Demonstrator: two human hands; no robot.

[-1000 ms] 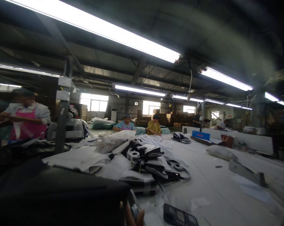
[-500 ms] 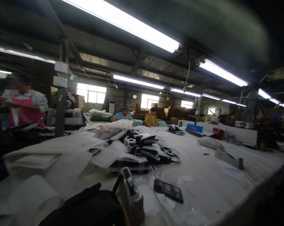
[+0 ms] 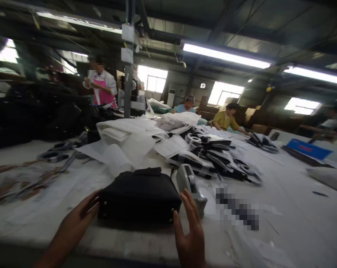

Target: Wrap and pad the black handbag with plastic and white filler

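Note:
A black bag (image 3: 137,197) with small metal studs along its near side lies on the white table (image 3: 146,242), close to the front edge. My left hand (image 3: 77,219) is at its left end, fingers extended against the side. At the right end is my right hand (image 3: 189,230), fingers spread, with the thumb by the corner stud. Neither hand wraps round the bag. A grey tape dispenser (image 3: 191,188) stands just behind my right fingers.
White sheets (image 3: 129,141) and a heap of black and white straps (image 3: 215,152) lie behind the bag. Clear plastic with brown pieces (image 3: 23,182) is at left, a blue box (image 3: 308,149) at right. Several people work beyond.
The view has turned left and down. Both my hands now show at the bag's ends, and the whole bag is in view. The person in yellow has an arm stretched to the right.

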